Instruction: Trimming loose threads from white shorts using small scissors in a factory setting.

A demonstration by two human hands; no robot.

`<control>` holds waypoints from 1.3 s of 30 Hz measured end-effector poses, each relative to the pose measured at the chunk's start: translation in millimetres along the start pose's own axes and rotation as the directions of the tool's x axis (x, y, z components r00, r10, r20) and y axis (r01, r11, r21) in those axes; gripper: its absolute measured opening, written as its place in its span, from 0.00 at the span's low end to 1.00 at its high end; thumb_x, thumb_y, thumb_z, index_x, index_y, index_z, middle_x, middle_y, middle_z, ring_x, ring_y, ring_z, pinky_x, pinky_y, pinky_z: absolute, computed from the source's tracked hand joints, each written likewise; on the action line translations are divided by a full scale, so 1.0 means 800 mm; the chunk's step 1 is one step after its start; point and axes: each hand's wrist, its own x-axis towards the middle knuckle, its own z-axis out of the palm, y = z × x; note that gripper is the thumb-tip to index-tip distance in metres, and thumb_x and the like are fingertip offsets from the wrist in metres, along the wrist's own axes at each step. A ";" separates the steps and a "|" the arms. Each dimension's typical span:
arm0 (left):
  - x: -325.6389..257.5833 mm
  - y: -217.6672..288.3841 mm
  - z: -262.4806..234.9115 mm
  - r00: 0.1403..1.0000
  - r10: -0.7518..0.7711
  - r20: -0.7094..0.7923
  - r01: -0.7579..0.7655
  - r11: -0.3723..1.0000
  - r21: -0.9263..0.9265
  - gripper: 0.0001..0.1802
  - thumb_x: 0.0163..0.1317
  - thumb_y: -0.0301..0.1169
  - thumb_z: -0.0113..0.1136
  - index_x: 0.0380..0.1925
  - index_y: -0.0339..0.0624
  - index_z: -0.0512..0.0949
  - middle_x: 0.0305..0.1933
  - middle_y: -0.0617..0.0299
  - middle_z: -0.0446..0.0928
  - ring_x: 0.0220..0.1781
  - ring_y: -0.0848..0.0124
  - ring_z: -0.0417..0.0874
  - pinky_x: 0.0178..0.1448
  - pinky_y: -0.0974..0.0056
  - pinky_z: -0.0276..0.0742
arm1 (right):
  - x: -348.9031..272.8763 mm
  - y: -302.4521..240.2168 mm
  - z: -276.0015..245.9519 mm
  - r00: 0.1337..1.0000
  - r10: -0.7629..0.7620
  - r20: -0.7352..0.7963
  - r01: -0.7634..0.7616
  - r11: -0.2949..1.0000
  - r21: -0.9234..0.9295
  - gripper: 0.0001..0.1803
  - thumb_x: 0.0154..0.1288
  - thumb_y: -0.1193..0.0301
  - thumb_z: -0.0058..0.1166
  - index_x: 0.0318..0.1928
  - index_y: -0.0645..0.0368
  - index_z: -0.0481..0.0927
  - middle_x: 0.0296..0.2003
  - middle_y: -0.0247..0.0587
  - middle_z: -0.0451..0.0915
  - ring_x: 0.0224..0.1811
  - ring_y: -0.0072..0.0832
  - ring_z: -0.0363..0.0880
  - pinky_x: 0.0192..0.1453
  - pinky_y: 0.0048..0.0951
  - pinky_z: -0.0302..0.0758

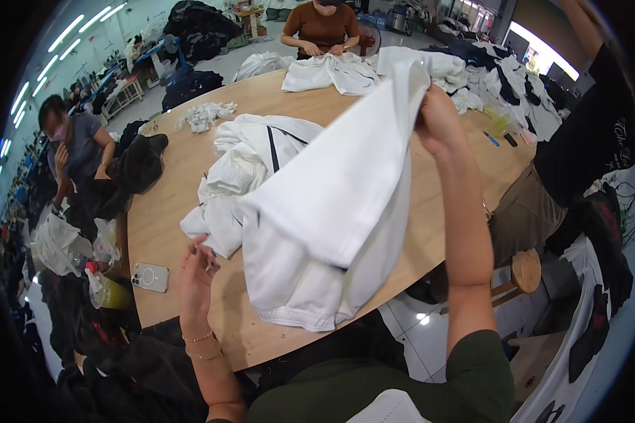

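White garment hangs diagonally from the right hand, fingers pinching its top edge; left hand, fingers curled, sits beside its lower-left hem.

Right arm raised, forearm running up from lower right of frame, short dark-green sleeve at upper arm. Right hand lifted high, fingers curled shut in pinch grip, wrist bent slightly inward. Left forearm rising from lower edge, two thin gold bracelets at wrist. Left hand low, fingers bent, fingertips pinched together around something small, too small to identify.
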 end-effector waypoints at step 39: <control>-0.033 0.096 -0.377 0.273 0.885 -0.377 0.673 0.105 0.732 0.35 0.49 0.44 0.65 0.55 0.37 0.67 0.53 0.42 0.66 0.55 0.45 0.67 0.57 0.49 0.67 | -0.142 0.366 -0.112 0.964 -0.209 0.163 0.211 0.237 -0.948 0.19 0.56 0.67 0.56 0.49 0.57 0.74 0.48 0.41 0.73 0.54 0.41 0.67 0.57 0.45 0.63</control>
